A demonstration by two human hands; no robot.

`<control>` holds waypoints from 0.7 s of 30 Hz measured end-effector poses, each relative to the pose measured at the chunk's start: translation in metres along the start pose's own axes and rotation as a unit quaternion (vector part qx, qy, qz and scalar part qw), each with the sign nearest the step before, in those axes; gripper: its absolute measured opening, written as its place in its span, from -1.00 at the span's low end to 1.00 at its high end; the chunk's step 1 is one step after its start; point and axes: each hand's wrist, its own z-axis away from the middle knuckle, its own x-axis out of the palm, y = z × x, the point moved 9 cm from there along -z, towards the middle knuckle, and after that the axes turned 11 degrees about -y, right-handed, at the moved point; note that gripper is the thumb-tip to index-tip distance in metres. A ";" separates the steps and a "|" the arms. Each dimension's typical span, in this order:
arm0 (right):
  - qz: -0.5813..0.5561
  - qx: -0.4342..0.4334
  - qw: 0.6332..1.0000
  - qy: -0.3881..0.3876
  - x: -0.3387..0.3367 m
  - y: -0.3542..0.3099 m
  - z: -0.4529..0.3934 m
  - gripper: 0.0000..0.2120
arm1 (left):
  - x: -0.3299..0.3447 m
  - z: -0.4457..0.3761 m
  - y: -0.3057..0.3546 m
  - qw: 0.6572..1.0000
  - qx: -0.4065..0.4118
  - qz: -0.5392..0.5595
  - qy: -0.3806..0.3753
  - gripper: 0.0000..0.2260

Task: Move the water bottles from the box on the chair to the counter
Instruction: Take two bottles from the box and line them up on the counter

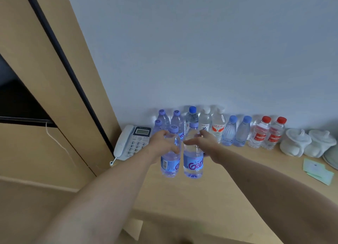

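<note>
Left hand [161, 143], right hand [204, 143]: fingers gripping water-filled bottles [169, 152] [193, 158] above counter [210, 189].

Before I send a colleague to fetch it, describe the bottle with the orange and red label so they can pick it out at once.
Start at the white telephone at the counter's left end and follow the row of bottles along the wall rightwards. Just past the dark-blue-capped bottle stand two white-capped ones; take the right one, the orange-label bottle. Only it pairs a white cap with an orange and red label.
</note>
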 end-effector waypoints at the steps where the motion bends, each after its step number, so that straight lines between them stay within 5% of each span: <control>1: 0.027 -0.005 1.000 0.003 -0.003 -0.001 -0.011 -0.41 | -0.001 -0.012 0.003 0.999 -0.004 -0.035 -0.005 -0.40; 6: 0.153 -0.002 0.988 0.022 -0.019 -0.001 -0.048 -0.45 | 0.004 -0.056 0.020 0.982 0.011 -0.187 -0.033 -0.67; 18: 0.132 0.035 0.986 0.099 -0.014 0.015 -0.061 -0.51 | 0.021 -0.087 0.021 0.908 0.079 -0.393 -0.124 -0.63; 21: 0.115 0.029 0.988 0.101 -0.010 0.014 -0.063 -0.55 | 0.017 -0.090 0.016 0.917 0.080 -0.368 -0.130 -0.60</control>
